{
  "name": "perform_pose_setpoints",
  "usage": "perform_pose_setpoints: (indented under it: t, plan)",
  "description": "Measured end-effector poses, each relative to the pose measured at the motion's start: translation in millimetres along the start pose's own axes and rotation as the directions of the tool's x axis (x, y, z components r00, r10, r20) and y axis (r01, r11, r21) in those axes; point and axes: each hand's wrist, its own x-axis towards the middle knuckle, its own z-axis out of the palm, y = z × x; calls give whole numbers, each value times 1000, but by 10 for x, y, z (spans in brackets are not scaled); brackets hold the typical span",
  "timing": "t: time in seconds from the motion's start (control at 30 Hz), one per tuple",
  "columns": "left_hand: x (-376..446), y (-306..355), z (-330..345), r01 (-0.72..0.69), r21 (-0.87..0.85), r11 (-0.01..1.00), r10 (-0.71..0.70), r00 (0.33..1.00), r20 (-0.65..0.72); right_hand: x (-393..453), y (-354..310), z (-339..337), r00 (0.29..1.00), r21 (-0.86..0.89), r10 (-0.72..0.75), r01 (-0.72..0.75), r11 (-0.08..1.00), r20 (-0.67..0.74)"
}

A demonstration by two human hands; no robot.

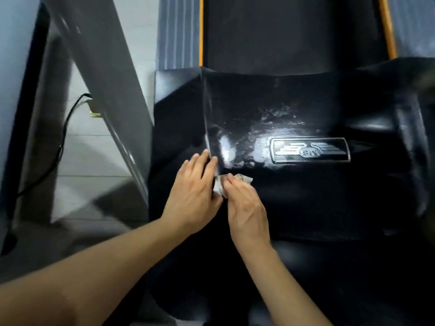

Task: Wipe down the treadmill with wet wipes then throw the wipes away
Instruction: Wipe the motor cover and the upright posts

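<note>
Both hands meet at the middle of the frame: right hand (247, 205) pinches the wet wipe (221, 187), left hand (195, 189) rests flat on the treadmill cover (306, 196) beside it.

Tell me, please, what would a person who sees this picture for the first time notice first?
First, the two bare hands at centre: the left hand and the right hand meet over a crumpled wet wipe on the black treadmill cover. Just above them, wet streaks shine, with a silver badge to their right.
</note>
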Motion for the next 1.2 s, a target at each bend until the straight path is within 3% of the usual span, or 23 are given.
perform_pose_setpoints:
  t: [0.1,0.2,0.33,0.43,0.5,0.63,0.7,0.73,0.8,0.87,0.93,1.0,1.07,1.13,1.17,1.2]
  plan:
    - [-66,-453,4,56,-96,994,-53,998,34,366,-167,202,999,-12,-17,17,1000,-44]
    - [-78,-749,33,-39,-104,994,50,993,106,908,-280,373,994,-108,-55,44,993,-97]
    - [-74,-1012,23,-172,-49,984,177,975,132,1657,-437,657,984,-278,-140,166,946,110]
    - [-92,-1107,66,-202,-80,976,210,970,122,2201,-517,841,945,-362,-273,321,875,180]
    - [-154,-1144,159,-216,-55,975,220,970,106,2571,-574,935,937,-430,-267,341,836,224]
    - [-300,-1247,328,-226,-89,970,232,971,58,2992,-635,1219,972,-400,-233,199,895,-38]
    - [-329,-1271,362,-239,-72,968,242,969,41,2899,-769,1451,952,-341,-292,307,889,93]
    - [-335,-1271,372,-242,-69,968,245,969,38,2785,-841,1537,908,-335,-356,413,847,220]
    - [-341,-1264,371,-247,-90,965,251,967,38,2724,-842,1584,821,-302,-484,565,768,303]
    - [-342,-1283,386,-249,-104,963,254,966,39,2887,-806,1415,868,-375,-414,493,785,273]
    - [-343,-1292,401,-246,-99,964,253,966,55,3155,-686,1239,967,-464,-228,255,848,116]
    - [-349,-1296,425,-242,-90,966,248,967,54,3262,-656,1141,992,-515,-128,117,849,15]
    - [-364,-1288,420,-232,-75,970,237,969,69,3095,-844,1319,973,-444,-208,231,866,100]
    - [-359,-1289,410,-229,-62,971,233,970,67,2810,-1000,1522,875,-380,-346,463,801,339]
    - [-356,-1298,415,-229,-70,971,233,970,67,2743,-997,1513,816,-362,-405,554,750,412]
    - [-346,-1311,420,-232,-83,969,237,969,63,2736,-947,1418,804,-367,-422,575,731,418]
